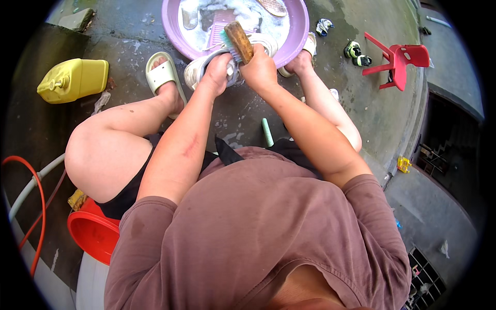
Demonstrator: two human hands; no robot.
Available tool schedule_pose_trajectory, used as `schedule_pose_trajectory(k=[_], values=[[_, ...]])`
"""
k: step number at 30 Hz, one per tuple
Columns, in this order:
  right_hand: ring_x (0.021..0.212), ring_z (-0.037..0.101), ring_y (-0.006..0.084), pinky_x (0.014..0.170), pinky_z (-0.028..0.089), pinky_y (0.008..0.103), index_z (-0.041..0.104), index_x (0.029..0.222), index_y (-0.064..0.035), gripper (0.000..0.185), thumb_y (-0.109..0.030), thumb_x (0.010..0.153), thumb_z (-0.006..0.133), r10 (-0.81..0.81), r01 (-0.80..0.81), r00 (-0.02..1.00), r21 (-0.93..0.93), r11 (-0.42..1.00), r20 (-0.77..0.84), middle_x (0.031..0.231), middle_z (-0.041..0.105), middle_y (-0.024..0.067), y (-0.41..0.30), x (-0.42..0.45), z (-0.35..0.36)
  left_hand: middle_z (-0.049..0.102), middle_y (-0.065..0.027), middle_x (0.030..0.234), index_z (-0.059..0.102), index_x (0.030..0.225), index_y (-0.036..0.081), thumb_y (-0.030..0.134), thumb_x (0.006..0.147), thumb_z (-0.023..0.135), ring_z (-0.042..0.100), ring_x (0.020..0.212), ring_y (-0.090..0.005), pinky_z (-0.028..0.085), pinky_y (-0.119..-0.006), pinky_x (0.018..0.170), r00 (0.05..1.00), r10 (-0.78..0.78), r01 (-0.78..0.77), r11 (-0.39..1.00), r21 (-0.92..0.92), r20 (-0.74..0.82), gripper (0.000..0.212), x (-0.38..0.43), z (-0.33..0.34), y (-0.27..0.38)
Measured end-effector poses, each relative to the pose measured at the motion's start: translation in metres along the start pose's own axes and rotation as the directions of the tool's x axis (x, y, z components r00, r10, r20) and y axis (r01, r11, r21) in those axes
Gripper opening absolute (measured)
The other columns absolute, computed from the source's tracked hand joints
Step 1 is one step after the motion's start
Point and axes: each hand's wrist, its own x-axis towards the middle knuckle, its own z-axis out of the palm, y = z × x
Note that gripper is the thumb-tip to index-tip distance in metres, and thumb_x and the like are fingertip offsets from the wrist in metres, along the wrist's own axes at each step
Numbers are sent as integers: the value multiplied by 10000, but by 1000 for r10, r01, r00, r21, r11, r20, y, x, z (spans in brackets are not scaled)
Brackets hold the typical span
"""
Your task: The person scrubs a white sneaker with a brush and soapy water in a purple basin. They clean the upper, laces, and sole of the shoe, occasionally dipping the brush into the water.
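Observation:
My left hand (pixel 219 73) grips a white shoe (pixel 195 69) by its opening, at the near rim of a purple plastic basin (pixel 172 37). In my right hand (pixel 260 69) is a wooden-backed scrub brush (pixel 239 40) with green and pale bristles, held tilted against the shoe. The shoe's far end reaches over the basin's near rim. Foamy water fills the basin, where a ridged purple washboard surface (pixel 221 27) shows. An insole (pixel 273 7) lies in the foam at the upper right, and a pale, partly sunken object (pixel 190 14) is at the upper left.
A yellow jerrycan (pixel 83 79) lies on the wet floor at left. A red bucket (pixel 95 234) and an orange hose (pixel 42 217) are near my left side. At right are small shoes (pixel 352 49) and a red child's chair (pixel 401 62). A green stick (pixel 267 132) lies between my legs.

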Motion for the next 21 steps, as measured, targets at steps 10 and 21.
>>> schedule_pose_trajectory(k=[10, 21], values=[[850, 612, 387, 736, 469, 434, 465, 1004, -23, 367, -87, 678, 623, 66, -65, 998, 97, 993, -5, 864, 619, 243, -1, 5, 0, 617, -108, 964, 555, 1030, -48, 117, 868, 453, 595, 878, -195, 467, -334, 802, 999, 34, -36, 996, -86, -18, 253, 1, 2, -1], [588, 479, 109, 532, 376, 224, 513, 817, -51, 184, 11, 650, 559, -81, -368, 912, 890, 269, 401, 663, 508, 15, 51, 7, 2, 622, -120, 941, 578, 993, -65, 64, 812, 508, 623, 812, -201, 497, -314, 704, 998, 7, -2, 997, 73, -68, 233, -6, 3, 5]])
